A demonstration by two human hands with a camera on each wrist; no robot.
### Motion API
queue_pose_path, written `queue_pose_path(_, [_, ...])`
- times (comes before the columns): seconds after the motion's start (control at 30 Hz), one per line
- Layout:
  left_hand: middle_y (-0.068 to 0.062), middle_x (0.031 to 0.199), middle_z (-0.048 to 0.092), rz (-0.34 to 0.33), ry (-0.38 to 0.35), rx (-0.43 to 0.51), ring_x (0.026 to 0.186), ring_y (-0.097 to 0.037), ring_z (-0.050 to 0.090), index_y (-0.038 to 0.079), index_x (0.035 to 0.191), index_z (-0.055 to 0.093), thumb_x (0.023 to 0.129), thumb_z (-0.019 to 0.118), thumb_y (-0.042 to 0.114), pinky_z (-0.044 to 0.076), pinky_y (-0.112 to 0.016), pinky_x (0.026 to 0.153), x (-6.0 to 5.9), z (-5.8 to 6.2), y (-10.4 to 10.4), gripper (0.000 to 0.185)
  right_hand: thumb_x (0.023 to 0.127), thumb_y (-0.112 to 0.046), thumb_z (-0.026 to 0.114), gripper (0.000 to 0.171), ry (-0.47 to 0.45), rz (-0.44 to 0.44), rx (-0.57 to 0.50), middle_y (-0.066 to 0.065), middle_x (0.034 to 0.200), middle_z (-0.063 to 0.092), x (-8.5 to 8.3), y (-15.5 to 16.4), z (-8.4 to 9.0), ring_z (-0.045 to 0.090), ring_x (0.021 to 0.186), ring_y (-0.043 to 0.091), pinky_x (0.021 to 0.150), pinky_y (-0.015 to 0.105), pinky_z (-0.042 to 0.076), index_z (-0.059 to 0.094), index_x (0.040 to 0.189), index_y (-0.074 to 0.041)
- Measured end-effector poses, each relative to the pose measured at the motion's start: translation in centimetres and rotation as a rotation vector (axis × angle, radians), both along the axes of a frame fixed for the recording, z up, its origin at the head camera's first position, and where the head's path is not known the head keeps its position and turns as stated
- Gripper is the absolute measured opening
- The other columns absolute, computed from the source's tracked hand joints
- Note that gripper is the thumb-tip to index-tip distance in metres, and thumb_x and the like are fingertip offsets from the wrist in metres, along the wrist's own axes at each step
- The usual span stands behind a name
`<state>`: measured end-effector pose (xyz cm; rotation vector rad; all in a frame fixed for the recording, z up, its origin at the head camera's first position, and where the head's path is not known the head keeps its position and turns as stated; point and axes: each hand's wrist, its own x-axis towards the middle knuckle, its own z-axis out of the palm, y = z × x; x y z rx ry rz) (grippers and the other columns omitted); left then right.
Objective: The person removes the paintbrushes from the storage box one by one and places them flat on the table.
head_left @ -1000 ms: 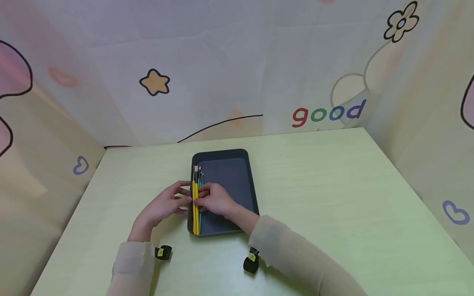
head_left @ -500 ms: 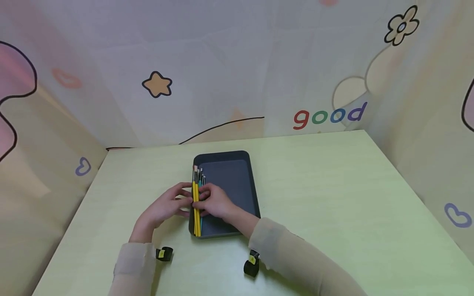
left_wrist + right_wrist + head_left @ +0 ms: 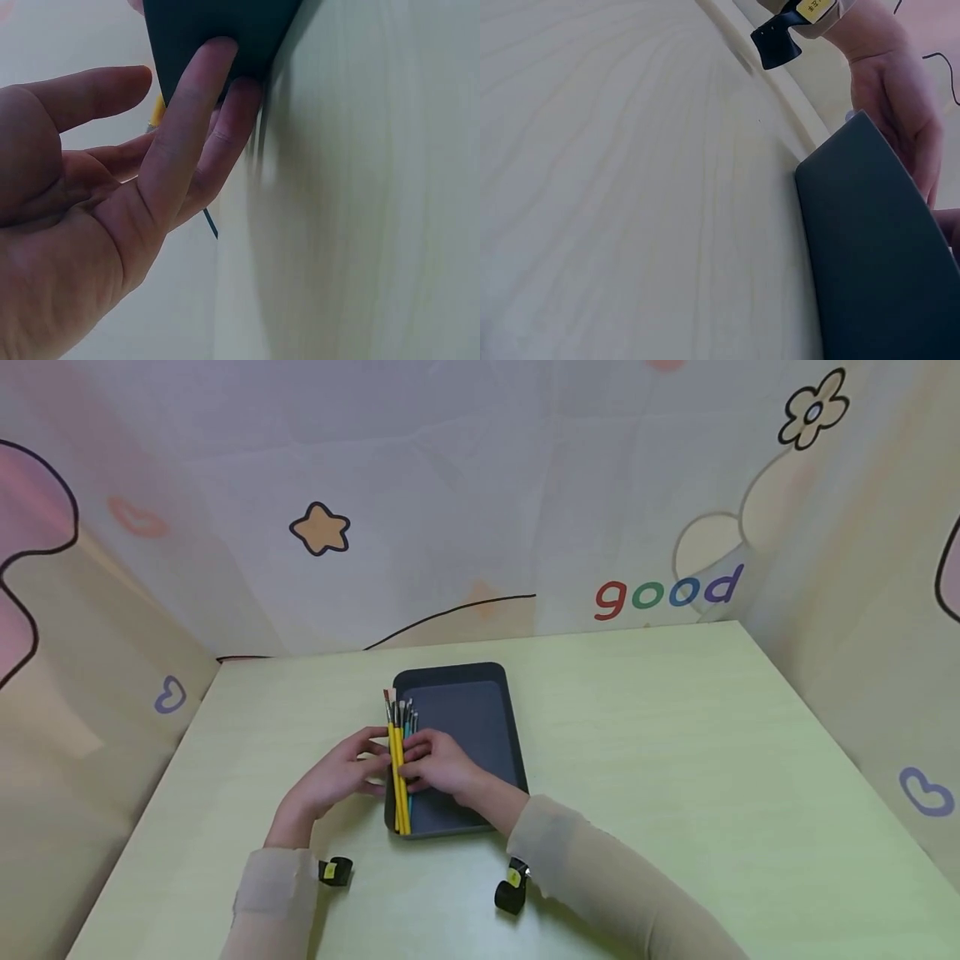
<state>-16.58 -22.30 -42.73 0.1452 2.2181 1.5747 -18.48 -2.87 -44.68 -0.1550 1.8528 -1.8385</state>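
Along the left side of a dark grey tray (image 3: 472, 714) stand out several slim paintbrushes, bristles toward the far end. Yellow-handled paintbrushes (image 3: 396, 743) lie leftmost, with teal-handled paintbrushes (image 3: 407, 731) to their right. My right hand (image 3: 444, 768) reaches over the tray and pinches the bundle near its middle, thumb across the yellow handles. The bristle ends lean out over the left rim. My left hand (image 3: 341, 777) rests at that rim; in the left wrist view, two of its extended fingers (image 3: 176, 135) touch the tray's outer wall (image 3: 202, 26). The right fingertips are partly hidden.
The tray stands on a pale green table (image 3: 675, 752). A printed curtain (image 3: 450, 485) encloses its back and sides. Black wrist-worn devices (image 3: 512, 887) hang near both sleeves, close above the tabletop.
The bristle ends of the yellow paintbrushes have tilted left and lifted past the tray's rim as my right hand shifts slightly. My left hand has stayed nearly in place.
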Motion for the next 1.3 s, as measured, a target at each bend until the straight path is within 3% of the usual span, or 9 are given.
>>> queue_pose_path(0.3, [-0.027,0.136,0.044,0.012,0.005,-0.017,0.113,-0.037,0.06,0.006,0.158,0.029,0.106,0.052,0.01,0.061,-0.043,0.084,0.1,-0.1,0.2,0.057,0.088,0.006,0.066,0.04,0.032,-0.04,-0.025,0.013,0.101,0.062,0.1,0.2,-0.1,0.064,0.077,0.019,0.071,0.035,0.063,0.057,0.127,0.006])
queue_pose_path(0.47, [-0.028,0.137,0.043,0.016,-0.003,-0.015,0.112,-0.037,0.06,0.006,0.159,0.028,0.105,0.053,0.009,0.061,-0.043,0.084,0.2,-0.1,0.4,0.06,0.088,0.004,0.065,0.04,0.033,-0.053,-0.049,0.015,0.103,0.063,0.0,0.8,-0.2,0.064,0.078,0.02,0.077,0.038,0.062,0.055,0.127,0.006])
queue_pose_path(0.7, [-0.027,0.138,0.043,0.026,-0.011,-0.024,0.112,-0.037,0.06,0.008,0.16,0.027,0.105,0.055,0.011,0.061,-0.042,0.084,0.1,0.0,0.4,0.062,0.092,0.002,0.063,0.046,0.006,-0.078,-0.077,0.019,0.116,0.064,-0.6,2.5,0.3,0.064,0.089,0.022,0.085,0.04,0.061,0.052,0.136,0.007])
queue_pose_path(0.97, [-0.027,0.137,0.043,0.027,-0.011,-0.007,0.112,-0.036,0.059,0.007,0.16,0.027,0.105,0.056,0.01,0.061,-0.042,0.084,0.1,-0.1,0.4,0.062,0.094,0.001,0.062,0.049,-0.009,-0.057,-0.087,0.024,0.129,0.06,-0.7,4.6,1.6,0.063,0.093,0.022,0.084,0.036,0.06,0.051,0.141,0.007])
queue_pose_path(1.3, [-0.027,0.137,0.044,0.025,0.001,-0.007,0.11,-0.036,0.061,0.007,0.159,0.028,0.104,0.055,0.008,0.061,-0.043,0.084,0.1,-0.2,0.3,0.062,0.096,0.001,0.061,0.051,-0.012,-0.026,-0.096,0.028,0.137,0.056,-0.6,6.5,2.8,0.06,0.112,0.037,0.09,0.038,0.059,0.047,0.145,0.007])
